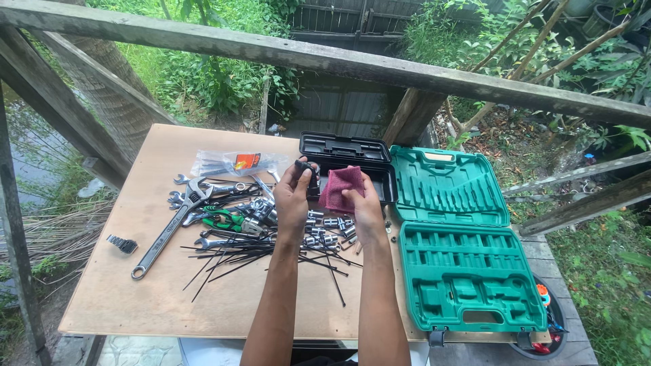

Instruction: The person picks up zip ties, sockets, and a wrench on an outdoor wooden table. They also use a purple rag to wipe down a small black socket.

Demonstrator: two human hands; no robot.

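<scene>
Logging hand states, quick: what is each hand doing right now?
Left hand: closed on a small black tool.
Right hand: holding a dark red cloth.

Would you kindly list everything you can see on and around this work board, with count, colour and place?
board: one, tan plywood, under everything.
green case: one, open and empty, right side.
black case: one, open, back centre.
adjustable wrench: one, silver, left of the pile.
spanners: several, silver, back left.
sockets: many, silver, centre pile.
cable ties: many, black, spread in front of the pile.
green-handled pliers: one, in the pile.
plastic bag: one, clear, back left.
small dark part: one, left edge.
railing: wooden, grey, behind the board.
cloth: one, dark red, in the right hand.
small black tool: one, in the left hand.
left hand: grip on the black tool.
right hand: grip on the cloth.
</scene>
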